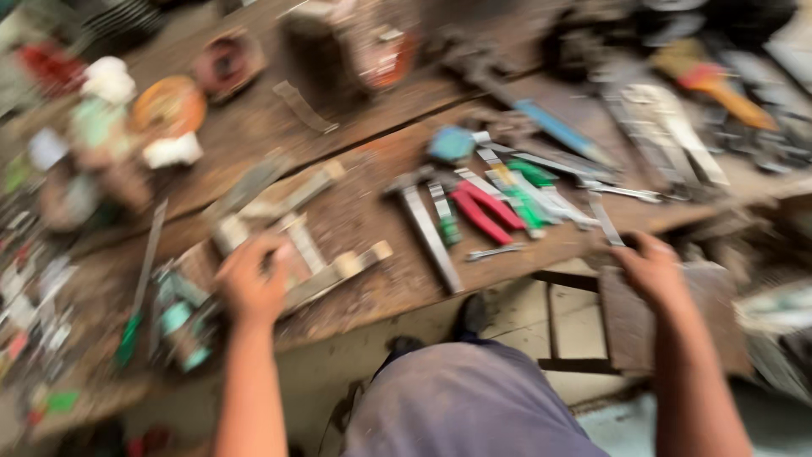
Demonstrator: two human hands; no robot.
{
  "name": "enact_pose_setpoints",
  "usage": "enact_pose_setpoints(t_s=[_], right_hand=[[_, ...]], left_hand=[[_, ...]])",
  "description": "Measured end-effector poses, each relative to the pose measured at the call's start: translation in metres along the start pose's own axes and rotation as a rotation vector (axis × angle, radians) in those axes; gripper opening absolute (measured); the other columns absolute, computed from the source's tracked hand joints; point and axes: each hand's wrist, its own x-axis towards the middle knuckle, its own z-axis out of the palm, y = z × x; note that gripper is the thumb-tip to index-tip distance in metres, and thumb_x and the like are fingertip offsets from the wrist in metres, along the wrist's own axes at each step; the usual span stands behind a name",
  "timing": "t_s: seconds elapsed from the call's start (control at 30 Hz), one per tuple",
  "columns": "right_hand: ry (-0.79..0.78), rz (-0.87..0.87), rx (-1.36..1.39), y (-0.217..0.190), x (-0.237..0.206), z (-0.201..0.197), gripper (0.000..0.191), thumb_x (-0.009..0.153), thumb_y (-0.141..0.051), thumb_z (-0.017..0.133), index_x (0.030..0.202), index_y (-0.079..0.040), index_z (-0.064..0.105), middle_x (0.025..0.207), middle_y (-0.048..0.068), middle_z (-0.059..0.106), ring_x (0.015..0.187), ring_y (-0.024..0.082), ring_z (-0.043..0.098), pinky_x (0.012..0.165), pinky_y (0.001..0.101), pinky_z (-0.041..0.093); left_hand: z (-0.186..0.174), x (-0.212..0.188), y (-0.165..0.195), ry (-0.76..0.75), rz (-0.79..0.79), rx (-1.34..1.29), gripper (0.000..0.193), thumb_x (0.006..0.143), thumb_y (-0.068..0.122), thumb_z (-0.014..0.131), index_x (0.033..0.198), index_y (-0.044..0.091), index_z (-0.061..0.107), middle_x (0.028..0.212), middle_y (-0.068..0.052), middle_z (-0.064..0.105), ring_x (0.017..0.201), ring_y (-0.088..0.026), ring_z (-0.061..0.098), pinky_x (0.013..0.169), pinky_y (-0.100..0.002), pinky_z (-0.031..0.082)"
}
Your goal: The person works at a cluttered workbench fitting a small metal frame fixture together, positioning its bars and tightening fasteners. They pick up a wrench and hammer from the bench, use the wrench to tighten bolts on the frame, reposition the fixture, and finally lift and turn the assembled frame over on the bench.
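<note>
The head view is blurred by motion. My left hand [249, 283] rests with bent fingers on a frame of pale wooden strips [326, 271] lying on a worn wooden workbench [364, 211]. My right hand [651, 267] grips the top edge of a dark brown board [668, 326] that stands just off the bench's front edge. Whether the left hand actually grips a strip cannot be told. Between the hands lie a hammer [423, 220] and red-handled pliers [482, 207].
Green-handled tools [529, 190], a blue-handled tool [558, 131], wrenches and metal strips crowd the bench's right half. Round tins and small parts [169, 106] clutter the left. A green-handled screwdriver [135, 317] lies near the left edge. My lap [465, 406] is below.
</note>
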Motion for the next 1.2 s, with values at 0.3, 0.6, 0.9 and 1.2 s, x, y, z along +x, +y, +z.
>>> enact_pose_setpoints(t_s=[0.3, 0.6, 0.9, 1.2], right_hand=[[-0.287, -0.292, 0.029, -0.136, -0.095, 0.032, 0.033, 0.094, -0.013, 0.064, 0.127, -0.006, 0.067, 0.08, 0.007, 0.072, 0.062, 0.016, 0.061, 0.057, 0.0325, 0.052], [-0.332, -0.846, -0.093, -0.271, -0.196, 0.198, 0.027, 0.09, -0.013, 0.067, 0.116, -0.006, 0.062, 0.086, 0.02, 0.07, 0.078, 0.04, 0.069, 0.065, 0.0488, 0.053], [-0.09, -0.775, -0.379, -0.296, -0.237, 0.291, 0.021, 0.09, -0.015, 0.065, 0.106, -0.004, 0.057, 0.079, 0.018, 0.066, 0.074, 0.041, 0.067, 0.062, 0.0526, 0.052], [-0.042, -0.713, -0.488, -0.297, -0.246, 0.331, 0.023, 0.092, -0.013, 0.063, 0.108, 0.001, 0.055, 0.083, 0.019, 0.066, 0.071, 0.04, 0.066, 0.06, 0.0516, 0.052]], left_hand=[[-0.008, 0.001, -0.004, 0.006, 0.01, -0.06, 0.01, 0.095, 0.015, 0.071, 0.092, 0.006, 0.069, 0.089, -0.011, 0.071, 0.084, -0.028, 0.071, 0.075, -0.038, 0.056], [-0.019, 0.0, -0.019, -0.117, 0.03, -0.204, 0.013, 0.096, 0.022, 0.071, 0.099, 0.01, 0.071, 0.093, -0.005, 0.074, 0.084, -0.021, 0.074, 0.077, -0.035, 0.058], [-0.062, 0.007, -0.052, -0.423, 0.221, -0.524, 0.027, 0.091, 0.028, 0.074, 0.11, 0.011, 0.068, 0.103, -0.008, 0.071, 0.101, -0.028, 0.069, 0.093, -0.042, 0.053], [-0.066, 0.018, -0.072, -0.495, 0.456, -0.556, 0.032, 0.088, 0.026, 0.076, 0.113, 0.01, 0.065, 0.112, -0.01, 0.068, 0.107, -0.034, 0.063, 0.097, -0.046, 0.049]])
